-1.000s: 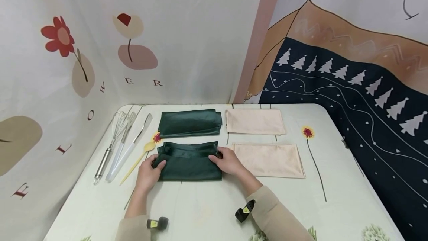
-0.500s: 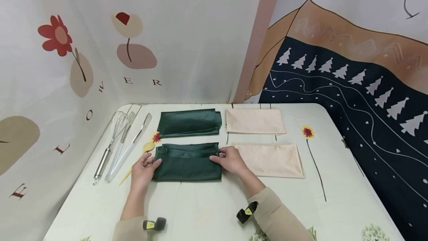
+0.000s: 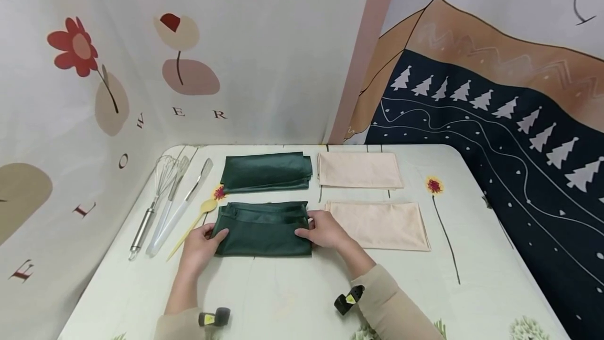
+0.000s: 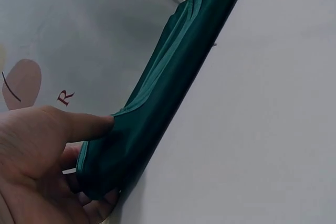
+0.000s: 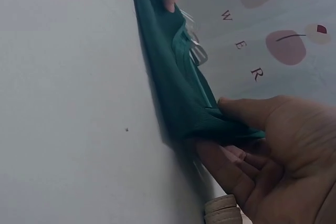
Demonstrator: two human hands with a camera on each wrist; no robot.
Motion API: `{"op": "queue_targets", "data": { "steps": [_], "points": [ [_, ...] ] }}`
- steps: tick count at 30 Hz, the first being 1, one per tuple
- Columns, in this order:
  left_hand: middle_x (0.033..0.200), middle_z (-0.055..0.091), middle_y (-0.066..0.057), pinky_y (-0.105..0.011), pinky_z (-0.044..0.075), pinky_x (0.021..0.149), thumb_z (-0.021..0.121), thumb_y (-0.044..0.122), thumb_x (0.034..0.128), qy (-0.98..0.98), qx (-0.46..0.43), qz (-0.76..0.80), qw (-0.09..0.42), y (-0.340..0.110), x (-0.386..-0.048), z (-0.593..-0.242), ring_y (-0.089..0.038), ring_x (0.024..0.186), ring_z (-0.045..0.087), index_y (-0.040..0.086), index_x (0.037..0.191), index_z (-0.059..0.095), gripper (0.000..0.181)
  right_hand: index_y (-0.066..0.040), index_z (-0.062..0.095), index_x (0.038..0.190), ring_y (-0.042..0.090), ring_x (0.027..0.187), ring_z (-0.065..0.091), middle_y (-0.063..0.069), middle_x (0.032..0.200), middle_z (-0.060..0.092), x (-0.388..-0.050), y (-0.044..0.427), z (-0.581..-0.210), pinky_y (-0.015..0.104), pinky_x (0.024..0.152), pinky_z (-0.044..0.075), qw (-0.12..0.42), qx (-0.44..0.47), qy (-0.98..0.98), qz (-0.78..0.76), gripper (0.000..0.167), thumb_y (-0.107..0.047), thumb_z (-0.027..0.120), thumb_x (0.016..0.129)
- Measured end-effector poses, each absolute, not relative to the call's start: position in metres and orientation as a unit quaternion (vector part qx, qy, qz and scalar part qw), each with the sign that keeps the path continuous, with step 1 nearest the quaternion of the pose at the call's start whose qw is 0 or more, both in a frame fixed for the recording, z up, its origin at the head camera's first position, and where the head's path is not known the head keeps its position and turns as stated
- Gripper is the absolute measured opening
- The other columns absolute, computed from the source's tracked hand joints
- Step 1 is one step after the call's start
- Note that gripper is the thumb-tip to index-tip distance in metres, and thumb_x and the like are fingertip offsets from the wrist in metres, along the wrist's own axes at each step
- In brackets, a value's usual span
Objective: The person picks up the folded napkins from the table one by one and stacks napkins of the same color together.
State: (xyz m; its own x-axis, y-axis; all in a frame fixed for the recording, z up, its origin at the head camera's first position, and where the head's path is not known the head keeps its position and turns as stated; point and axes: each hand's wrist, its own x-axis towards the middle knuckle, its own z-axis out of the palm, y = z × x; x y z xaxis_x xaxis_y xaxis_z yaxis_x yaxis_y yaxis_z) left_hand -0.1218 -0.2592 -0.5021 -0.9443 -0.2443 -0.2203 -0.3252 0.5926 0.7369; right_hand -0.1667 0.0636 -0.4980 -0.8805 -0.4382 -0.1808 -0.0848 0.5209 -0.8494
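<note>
A folded dark green cloth [image 3: 264,235] lies on the table in front of me, a strip of its layers showing along the far side. My left hand [image 3: 198,248] pinches its left end, thumb on top and fingers underneath, as the left wrist view shows. At the opposite end my right hand [image 3: 325,230] pinches the cloth between thumb and fingers. In the right wrist view the green cloth [image 5: 173,77] is raised a little at that end. Just behind it lies a second folded green cloth [image 3: 266,172], which neither hand touches.
Two folded pale pink cloths, a far one [image 3: 359,170] and a near one [image 3: 382,226], lie on the right. To the left lie a whisk [image 3: 150,214], two long utensils with pale handles [image 3: 172,222] and a yellow spoon [image 3: 198,216].
My left hand came off the cloth's left end, shifted outward, then took hold of that end again lower down. The right hand kept its grip. The cloth's left end now lies flatter.
</note>
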Motion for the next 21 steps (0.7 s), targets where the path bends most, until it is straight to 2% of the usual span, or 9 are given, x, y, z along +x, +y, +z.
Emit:
{"op": "queue_targets", "data": {
  "steps": [4, 9, 11, 14, 21],
  "points": [
    [0.121, 0.065, -0.029, -0.054, 0.048, 0.096, 0.066, 0.021, 0.0982, 0.896, -0.147, 0.416, 0.053, -0.2621, -0.1211, -0.5009, -0.039, 0.111, 0.059, -0.010, 0.126, 0.063, 0.042, -0.011, 0.063, 0.092, 0.013, 0.044, 0.039, -0.003, 0.052, 0.041, -0.1668, 0.0654, -0.4962, 0.026, 0.048, 0.031, 0.187, -0.177, 0.859, -0.443, 0.014, -0.020, 0.075, 0.094],
    [0.116, 0.067, -0.026, -0.045, 0.051, 0.088, 0.066, 0.018, 0.0986, 0.891, -0.147, 0.428, 0.037, -0.2629, -0.1204, -0.5026, -0.035, 0.105, 0.060, -0.009, 0.126, 0.064, 0.038, -0.011, 0.049, 0.076, 0.011, 0.046, 0.033, -0.004, 0.055, 0.032, -0.1673, 0.0665, -0.4959, 0.025, 0.049, 0.028, 0.163, -0.190, 0.866, -0.433, 0.031, -0.014, 0.073, 0.094],
    [0.113, 0.067, -0.024, -0.037, 0.051, 0.082, 0.066, 0.019, 0.0990, 0.885, -0.154, 0.438, 0.031, -0.2623, -0.1201, -0.5027, -0.032, 0.101, 0.059, -0.008, 0.126, 0.064, 0.038, -0.012, 0.044, 0.073, 0.010, 0.046, 0.035, -0.004, 0.056, 0.031, -0.1677, 0.0668, -0.4957, 0.024, 0.050, 0.029, 0.155, -0.192, 0.865, -0.438, 0.036, -0.012, 0.073, 0.095],
    [0.118, 0.065, -0.024, -0.028, 0.049, 0.076, 0.066, 0.022, 0.0998, 0.876, -0.164, 0.454, 0.024, -0.2607, -0.1201, -0.5012, -0.030, 0.102, 0.057, -0.006, 0.129, 0.063, 0.041, -0.013, 0.037, 0.069, 0.010, 0.045, 0.039, -0.003, 0.056, 0.031, -0.1685, 0.0678, -0.4947, 0.023, 0.049, 0.031, 0.141, -0.191, 0.863, -0.446, 0.043, -0.012, 0.072, 0.095],
    [0.133, 0.061, -0.022, -0.013, 0.046, 0.075, 0.065, 0.024, 0.1010, 0.848, -0.179, 0.498, 0.008, -0.2569, -0.1263, -0.4956, -0.026, 0.109, 0.057, -0.001, 0.134, 0.062, 0.041, -0.013, 0.031, 0.067, 0.011, 0.052, 0.027, -0.003, 0.060, 0.027, -0.1744, 0.0713, -0.4926, 0.024, 0.054, 0.028, 0.092, -0.191, 0.859, -0.466, 0.049, -0.012, 0.073, 0.095]
  ]
}}
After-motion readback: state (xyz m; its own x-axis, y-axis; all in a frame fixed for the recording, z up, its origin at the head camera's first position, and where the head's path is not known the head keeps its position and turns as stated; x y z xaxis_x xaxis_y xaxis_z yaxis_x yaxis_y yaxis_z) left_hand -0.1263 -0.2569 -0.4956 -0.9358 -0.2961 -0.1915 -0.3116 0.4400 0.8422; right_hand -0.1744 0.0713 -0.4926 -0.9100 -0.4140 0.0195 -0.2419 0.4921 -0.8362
